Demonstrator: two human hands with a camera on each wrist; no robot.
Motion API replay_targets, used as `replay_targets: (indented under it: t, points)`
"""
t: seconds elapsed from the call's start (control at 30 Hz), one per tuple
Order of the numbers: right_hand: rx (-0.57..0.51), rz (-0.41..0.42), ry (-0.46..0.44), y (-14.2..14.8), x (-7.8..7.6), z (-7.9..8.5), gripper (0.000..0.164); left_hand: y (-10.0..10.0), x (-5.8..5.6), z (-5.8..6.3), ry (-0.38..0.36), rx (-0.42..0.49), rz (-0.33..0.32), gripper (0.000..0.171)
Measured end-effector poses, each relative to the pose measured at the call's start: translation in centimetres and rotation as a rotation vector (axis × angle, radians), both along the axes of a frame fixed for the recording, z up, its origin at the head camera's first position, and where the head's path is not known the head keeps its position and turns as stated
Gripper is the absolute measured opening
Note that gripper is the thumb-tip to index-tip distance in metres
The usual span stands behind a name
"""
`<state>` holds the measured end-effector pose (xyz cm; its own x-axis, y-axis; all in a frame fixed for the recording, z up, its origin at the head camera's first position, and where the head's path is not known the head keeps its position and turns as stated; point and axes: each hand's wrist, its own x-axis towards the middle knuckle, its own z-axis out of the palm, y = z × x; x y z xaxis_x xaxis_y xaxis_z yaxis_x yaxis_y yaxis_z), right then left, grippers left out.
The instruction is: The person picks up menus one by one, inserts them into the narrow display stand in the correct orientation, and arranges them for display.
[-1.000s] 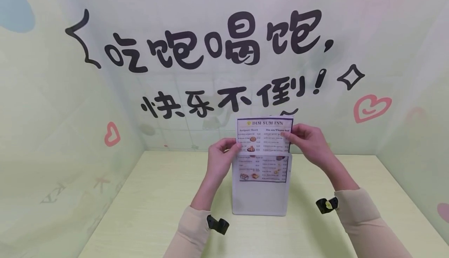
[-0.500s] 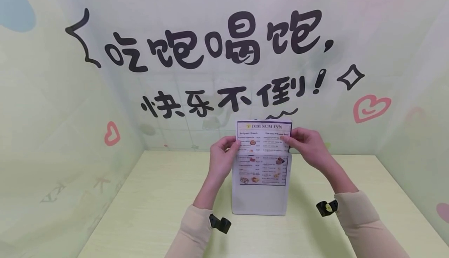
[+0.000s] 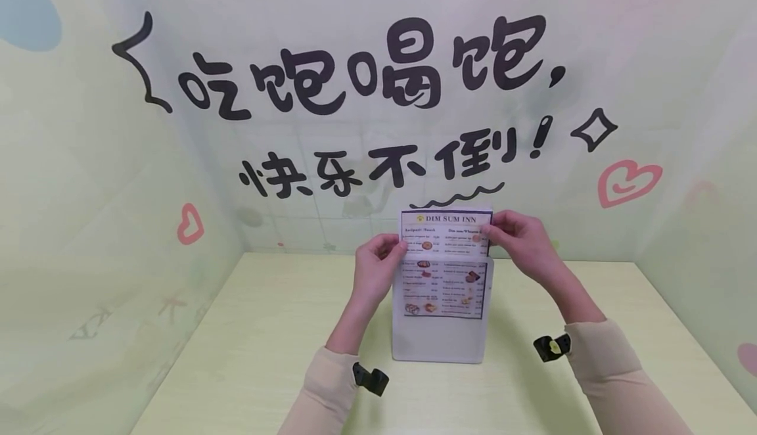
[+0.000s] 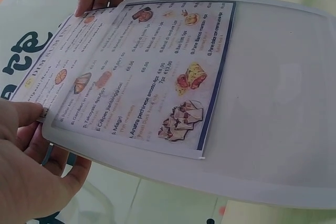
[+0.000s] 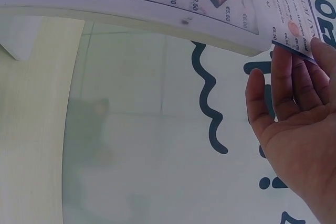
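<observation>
A printed "DIM SUM INN" menu sheet (image 3: 446, 234) stands partly inside a white display stand (image 3: 437, 342) with a see-through front. The sheet's top part sticks out above the stand's upper edge, and its lower edge shows through the front, above the stand's base. My left hand (image 3: 376, 267) pinches the sheet's left edge between thumb and fingers, close to the stand's top corner. On the other side, my right hand (image 3: 526, 241) pinches the right edge near the top. In the right wrist view, the little finger of the right hand (image 5: 304, 124) is held apart from the sheet.
The stand rests on a pale wood-grain table (image 3: 272, 336). Behind it rises a printed backdrop (image 3: 331, 225) with large black characters and pink hearts, and similar panels flank both sides. A foot of the stand (image 5: 21, 35) shows in the right wrist view.
The menu sheet has slid farther down into the stand, its lower edge now nearer the base. Both hands keep their pinch on it; the stand has stayed in place.
</observation>
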<state>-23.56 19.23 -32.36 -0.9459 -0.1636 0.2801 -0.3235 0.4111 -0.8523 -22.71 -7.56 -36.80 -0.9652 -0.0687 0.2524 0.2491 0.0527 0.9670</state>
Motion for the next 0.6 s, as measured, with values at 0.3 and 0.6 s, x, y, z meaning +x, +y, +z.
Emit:
replay_targets:
  t: [0.3,0.6]
  points:
    - [0.010,0.005,0.015,-0.20,-0.15,0.32,0.028,-0.02,-0.06,-0.19,0.002,0.004,-0.004,0.017]
    - [0.030,-0.002,-0.001,-0.19,0.11,-0.05,0.027,-0.03,-0.08,-0.34,0.014,0.008,-0.008,0.018]
